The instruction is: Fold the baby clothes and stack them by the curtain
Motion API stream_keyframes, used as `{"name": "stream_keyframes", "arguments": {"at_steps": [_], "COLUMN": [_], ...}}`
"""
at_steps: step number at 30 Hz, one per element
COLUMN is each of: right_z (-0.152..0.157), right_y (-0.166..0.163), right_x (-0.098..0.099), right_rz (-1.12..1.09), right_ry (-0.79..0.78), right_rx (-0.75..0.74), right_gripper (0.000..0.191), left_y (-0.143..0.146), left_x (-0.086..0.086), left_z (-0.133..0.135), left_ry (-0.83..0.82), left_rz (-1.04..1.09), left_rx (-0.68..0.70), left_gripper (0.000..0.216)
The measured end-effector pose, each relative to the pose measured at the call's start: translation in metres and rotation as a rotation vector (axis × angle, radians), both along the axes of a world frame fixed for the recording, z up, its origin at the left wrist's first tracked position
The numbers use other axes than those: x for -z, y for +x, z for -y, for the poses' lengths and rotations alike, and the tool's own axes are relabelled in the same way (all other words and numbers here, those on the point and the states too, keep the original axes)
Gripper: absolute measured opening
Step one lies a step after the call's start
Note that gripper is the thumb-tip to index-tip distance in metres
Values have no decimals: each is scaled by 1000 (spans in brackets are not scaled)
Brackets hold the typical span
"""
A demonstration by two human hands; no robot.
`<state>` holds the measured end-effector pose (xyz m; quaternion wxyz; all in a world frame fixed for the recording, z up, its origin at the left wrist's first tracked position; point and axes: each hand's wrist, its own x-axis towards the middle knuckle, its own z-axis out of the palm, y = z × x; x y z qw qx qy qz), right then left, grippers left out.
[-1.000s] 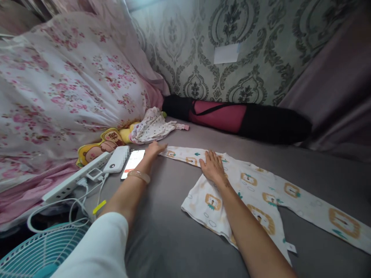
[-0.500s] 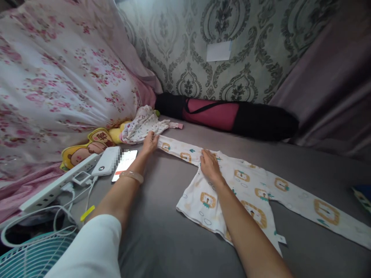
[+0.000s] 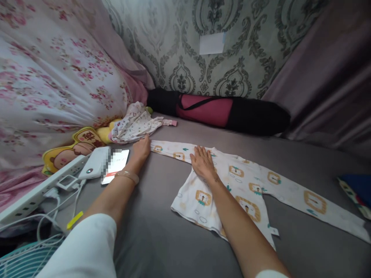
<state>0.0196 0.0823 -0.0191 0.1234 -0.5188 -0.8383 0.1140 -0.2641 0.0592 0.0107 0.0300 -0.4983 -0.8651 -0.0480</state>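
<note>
A white baby top with lion prints (image 3: pixel 246 185) lies spread flat on the grey bed sheet (image 3: pixel 162 231). My right hand (image 3: pixel 202 164) rests flat on it near the shoulder, fingers stretched out. My left hand (image 3: pixel 141 148) grips the cuff end of the garment's left sleeve (image 3: pixel 171 150), fingers curled on the fabric. The other sleeve stretches away to the right.
A phone (image 3: pixel 116 166), a white power bank (image 3: pixel 95 168) and a power strip with cables (image 3: pixel 34 193) lie left of my left hand. A crumpled small garment (image 3: pixel 135 125), a yellow plush (image 3: pixel 78 144), a floral duvet (image 3: pixel 52 77) and a black-pink rolled bag (image 3: pixel 220 112) border the bed.
My left hand slid along the sleeve to its end and closed on the cuff. The view shifted left and down; my right hand stayed flat on the top.
</note>
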Motion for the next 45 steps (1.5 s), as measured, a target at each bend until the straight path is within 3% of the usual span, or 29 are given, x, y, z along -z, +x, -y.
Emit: {"name": "stream_keyframes", "arguments": {"at_steps": [6, 10, 16, 20, 23, 26, 31, 34, 38, 45], "right_z": [2, 1, -20, -16, 12, 55, 123, 156, 191, 216], "right_y": [0, 1, 13, 35, 67, 116, 207, 239, 241, 220], "right_x": [0, -3, -25, -45, -54, -58, -57, -52, -47, -51], "right_rz": [-19, -92, -361, -406, -383, -311, -57, 48, 77, 65], "right_ry": [-17, -62, -257, -248, -225, -159, -113, -203, -336, -291], "right_rx": [-1, -2, 24, -13, -146, -202, 208, 373, 459, 456], "right_gripper": [62, 61, 54, 53, 42, 30, 28, 34, 37, 24], "left_y": [12, 35, 92, 112, 122, 132, 143, 145, 150, 163], "left_x": [-6, -16, -32, -40, -41, -34, -15, -6, -4, -14], "left_z": [3, 15, 67, 109, 136, 156, 168, 165, 162, 167], "left_ry": [2, 147, 148, -1, -186, -239, -216, -195, -153, -60], "left_rz": [58, 20, -97, 42, 300, 410, 356, 327, 366, 696], "left_rx": [-29, -77, 38, 120, 224, 291, 334, 363, 415, 393], "left_gripper": [43, 46, 41, 36, 39, 42, 41, 41, 39, 37]}}
